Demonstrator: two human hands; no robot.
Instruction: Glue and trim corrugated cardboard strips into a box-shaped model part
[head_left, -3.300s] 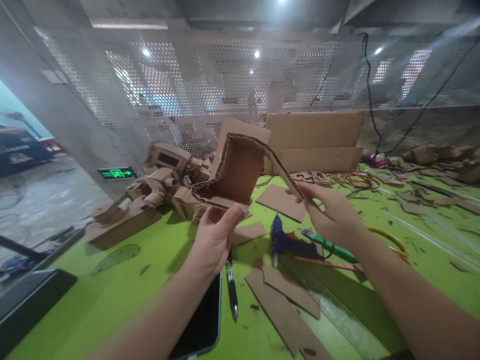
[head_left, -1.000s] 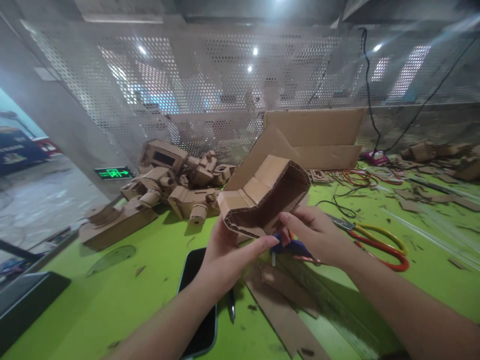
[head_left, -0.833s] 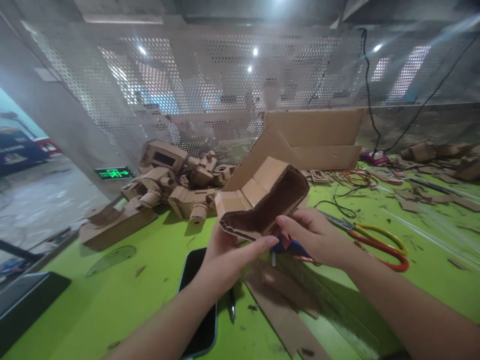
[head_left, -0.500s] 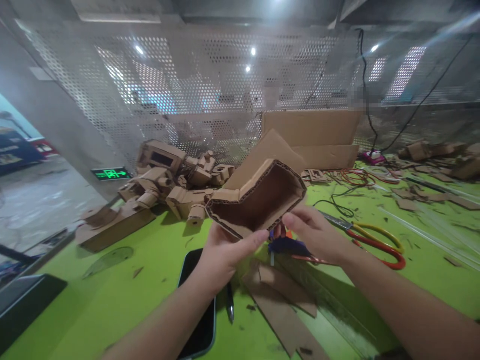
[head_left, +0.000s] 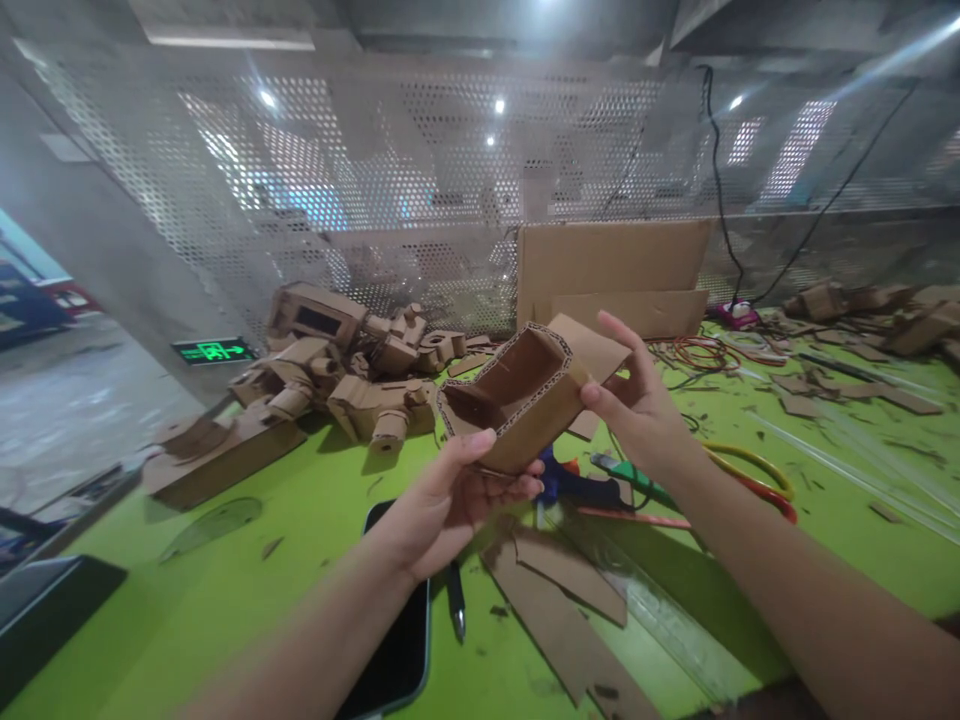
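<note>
A hollow cardboard piece (head_left: 517, 400) with bent walls and a corrugated rim is held up over the green table between both hands. My left hand (head_left: 457, 490) is closed on its lower left end, thumb on the near wall and fingers underneath. At the right end, my right hand (head_left: 637, 400) pinches it with the thumb on the wall; a flat cardboard flap (head_left: 592, 345) juts out beside those fingers. Below it lies a blue glue gun (head_left: 574, 485). Scissors with yellow and red handles (head_left: 757, 480) are partly hidden behind my right forearm.
A phone (head_left: 394, 650), a pen (head_left: 457, 600) and cardboard strips (head_left: 555, 620) lie nearest me on the table (head_left: 255, 620). Several built cardboard parts (head_left: 315, 370) are piled at the left. Cardboard sheets (head_left: 615, 260) stand against the perforated wall, with cables (head_left: 705, 352) and scraps further right.
The cardboard piece has turned, now showing its outer side wall and flap. My right hand has moved up and right along it; my left hand has rolled so its fingers lie underneath.
</note>
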